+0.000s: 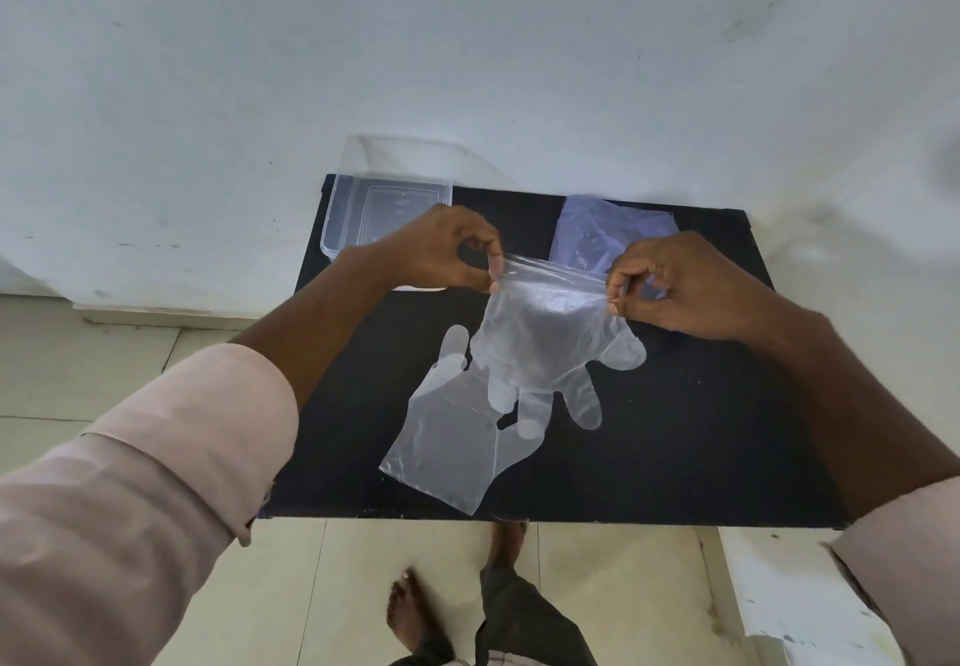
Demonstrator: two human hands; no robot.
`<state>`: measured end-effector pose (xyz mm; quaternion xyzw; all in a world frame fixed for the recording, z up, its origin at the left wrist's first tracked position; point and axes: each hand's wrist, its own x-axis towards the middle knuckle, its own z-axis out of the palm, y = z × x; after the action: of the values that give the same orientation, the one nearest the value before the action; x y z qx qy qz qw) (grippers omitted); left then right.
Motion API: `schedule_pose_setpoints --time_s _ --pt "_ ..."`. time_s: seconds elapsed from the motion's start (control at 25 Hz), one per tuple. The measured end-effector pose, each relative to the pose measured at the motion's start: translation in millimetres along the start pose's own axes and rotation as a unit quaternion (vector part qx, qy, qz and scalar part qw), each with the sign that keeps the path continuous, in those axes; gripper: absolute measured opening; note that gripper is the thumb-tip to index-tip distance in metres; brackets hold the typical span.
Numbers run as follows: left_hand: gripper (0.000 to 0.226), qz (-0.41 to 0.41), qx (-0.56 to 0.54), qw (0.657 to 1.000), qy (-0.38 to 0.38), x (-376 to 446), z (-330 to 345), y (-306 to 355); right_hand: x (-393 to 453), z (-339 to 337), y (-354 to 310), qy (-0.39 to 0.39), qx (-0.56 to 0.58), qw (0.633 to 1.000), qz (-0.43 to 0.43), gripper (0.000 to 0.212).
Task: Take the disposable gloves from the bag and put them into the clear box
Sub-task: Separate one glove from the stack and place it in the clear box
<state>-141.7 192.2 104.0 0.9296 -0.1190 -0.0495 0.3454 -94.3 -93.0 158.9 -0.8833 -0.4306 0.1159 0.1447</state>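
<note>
Pinching thin, limp, clear plastic glove [545, 348] by cuff corners, left hand [441, 249] and right hand [680, 286] both closed on it; likely slippery, featherlight, best gripped at cuff.

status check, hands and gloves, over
Left hand and right hand pinch held glove by its cuff. Second glove flat on table. Clear box open, unobstructed.

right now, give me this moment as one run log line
left hand: pinching glove cuff | right hand: pinching glove cuff | held glove: above table | second glove: flat on table | clear box: open
</note>
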Motion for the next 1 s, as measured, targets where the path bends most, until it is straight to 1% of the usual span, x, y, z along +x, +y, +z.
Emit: schedule_pose_setpoints --time_s 0.08,0.16,0.32,0.44,0.52,0.6,0.64,0.68,0.76,0.84,0.92,1.0 --pt "0.015 -0.023 -0.058 0.998 -0.009 -3.5 -8.9 4.5 -1.2 2.4 0.8 0.004 0.042 0.999 0.02 0.014" --pt "0.016 -0.026 -0.095 0.995 -0.012 -6.1 -14.0 6.8 -1.8 5.1 0.8 0.02 0.097 0.994 0.055 0.014" --pt "0.016 -0.034 -0.176 0.984 0.013 -10.0 -17.7 13.2 2.7 14.0 0.0 0.082 0.152 0.98 0.099 0.01" --pt "0.015 -0.058 -0.232 0.971 0.028 -13.4 -20.9 16.5 4.5 17.3 -3.5 0.129 0.216 0.96 0.12 0.01" --pt "0.022 -0.066 -0.247 0.966 0.042 -15.6 -21.6 18.2 5.5 19.0 -6.6 0.153 0.258 0.945 0.128 0.015" --pt "0.041 -0.081 -0.259 0.961 0.056 -17.0 -21.8 18.7 6.5 20.2 -9.6 0.17 0.281 0.935 0.137 0.03" --pt "0.048 -0.089 -0.263 0.959 0.06 -17.6 -22.3 18.9 7.2 20.9 -11.5 0.174 0.282 0.932 0.147 0.038" --pt "0.048 -0.098 -0.262 0.958 0.063 -17.8 -22.9 18.7 8.4 21.4 -13.1 0.179 0.276 0.931 0.159 0.041" --pt "0.034 -0.118 -0.259 0.956 0.069 -18.5 -23.2 19.1 11.4 22.3 -16.8 0.19 0.269 0.927 0.181 0.035" --pt "0.02 -0.134 -0.258 0.953 0.081 -21.4 -21.7 20.6 13.6 23.7 -20.8 0.199 0.298 0.913 0.194 0.02" --pt "0.016 -0.143 -0.264 0.95 0.091 -23.9 -18.7 20.4 14.3 24.1 -24.3 0.203 0.313 0.906 0.199 0.01" --pt "0.016 -0.155 -0.289 0.94 0.093 -27.2 -15.6 20.8 15.8 25.0 -29.0 0.206 0.319 0.902 0.206 0.007"
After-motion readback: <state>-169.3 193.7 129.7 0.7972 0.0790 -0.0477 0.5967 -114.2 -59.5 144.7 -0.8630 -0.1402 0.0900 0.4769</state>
